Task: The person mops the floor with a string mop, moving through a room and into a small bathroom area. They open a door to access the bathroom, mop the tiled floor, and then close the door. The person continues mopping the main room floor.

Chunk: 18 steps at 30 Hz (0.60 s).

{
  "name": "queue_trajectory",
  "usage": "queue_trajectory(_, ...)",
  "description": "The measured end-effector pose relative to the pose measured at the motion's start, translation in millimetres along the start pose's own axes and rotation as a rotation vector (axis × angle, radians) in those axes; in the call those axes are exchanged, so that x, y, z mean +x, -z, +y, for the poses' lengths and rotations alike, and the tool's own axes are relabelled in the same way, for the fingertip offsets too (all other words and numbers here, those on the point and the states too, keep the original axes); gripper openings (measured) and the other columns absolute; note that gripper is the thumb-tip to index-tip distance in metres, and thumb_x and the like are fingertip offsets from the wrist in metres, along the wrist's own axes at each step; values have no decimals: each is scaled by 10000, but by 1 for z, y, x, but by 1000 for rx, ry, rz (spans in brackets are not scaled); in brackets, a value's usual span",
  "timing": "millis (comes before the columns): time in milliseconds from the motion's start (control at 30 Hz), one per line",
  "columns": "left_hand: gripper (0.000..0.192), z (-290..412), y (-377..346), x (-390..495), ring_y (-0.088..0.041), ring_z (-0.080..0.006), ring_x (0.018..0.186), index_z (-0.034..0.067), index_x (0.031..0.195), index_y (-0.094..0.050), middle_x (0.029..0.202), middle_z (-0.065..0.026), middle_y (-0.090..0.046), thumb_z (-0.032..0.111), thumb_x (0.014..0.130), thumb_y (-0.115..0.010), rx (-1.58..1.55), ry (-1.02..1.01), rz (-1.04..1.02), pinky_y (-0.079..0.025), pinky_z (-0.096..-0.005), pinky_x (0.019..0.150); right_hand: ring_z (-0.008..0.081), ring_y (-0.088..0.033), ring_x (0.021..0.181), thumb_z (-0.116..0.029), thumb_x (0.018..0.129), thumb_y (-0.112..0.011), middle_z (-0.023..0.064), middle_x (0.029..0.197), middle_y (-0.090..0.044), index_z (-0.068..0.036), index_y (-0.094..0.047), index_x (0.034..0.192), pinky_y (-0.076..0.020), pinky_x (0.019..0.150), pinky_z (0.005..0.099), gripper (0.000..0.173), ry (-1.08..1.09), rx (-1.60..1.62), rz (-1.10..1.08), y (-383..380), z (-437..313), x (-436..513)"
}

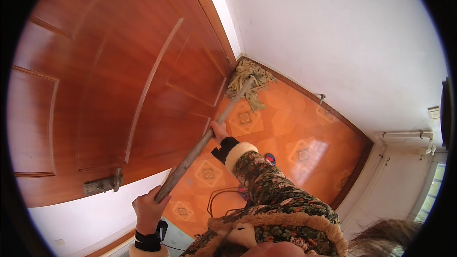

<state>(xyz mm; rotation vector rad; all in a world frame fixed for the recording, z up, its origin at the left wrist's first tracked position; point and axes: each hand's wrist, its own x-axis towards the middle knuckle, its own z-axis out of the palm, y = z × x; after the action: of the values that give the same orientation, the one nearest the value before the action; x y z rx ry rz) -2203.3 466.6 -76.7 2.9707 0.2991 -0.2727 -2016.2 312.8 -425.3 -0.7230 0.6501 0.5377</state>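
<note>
A string mop with a wooden handle [189,159] runs diagonally from the lower left to the corner between door and wall. My left hand [149,207] grips the handle near its top end. Farther down the handle, my right hand [218,130] is closed around it, beside the door's edge. The mop's yellowish, frayed head [248,76] lies spread on the orange patterned floor [282,114], against the dark baseboard [303,91] and close to the foot of the door.
An open reddish wooden door [117,78] with a metal handle [117,179] fills the left. A doorstop [322,98] sticks out near the baseboard. White pipes [405,135] and a wall socket [434,113] are at the right. Dark cable loops [210,200] lie near my feet.
</note>
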Motion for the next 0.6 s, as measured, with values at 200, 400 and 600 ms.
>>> queue_trajectory(200,371,-8,13,-38,-665,-283,598,138,997,-736,631,-96,-660,355,704,-803,-50,-37,-92,-529,-362,600,179,-459,498,-95,834,-576,29,650,-415,-96,-423,798,-388,418,380,157,54,101,127,34,30,-54)
queue_trajectory(400,479,-24,-15,-124,-708,-282,721,131,1164,-683,753,-131,-704,322,735,-779,124,228,-305,-553,-388,658,232,-553,560,-14,826,-597,93,635,-482,-20,-468,759,-468,459,412,146,-40,-69,205,39,66,-79)
queue_trajectory(600,495,17,-65,-76,-707,-311,722,64,1147,-685,772,-175,-702,297,720,-777,113,146,-74,-543,-394,646,192,-517,502,-48,811,-612,67,603,-510,-28,-508,639,-392,443,395,202,95,-48,81,19,39,22)
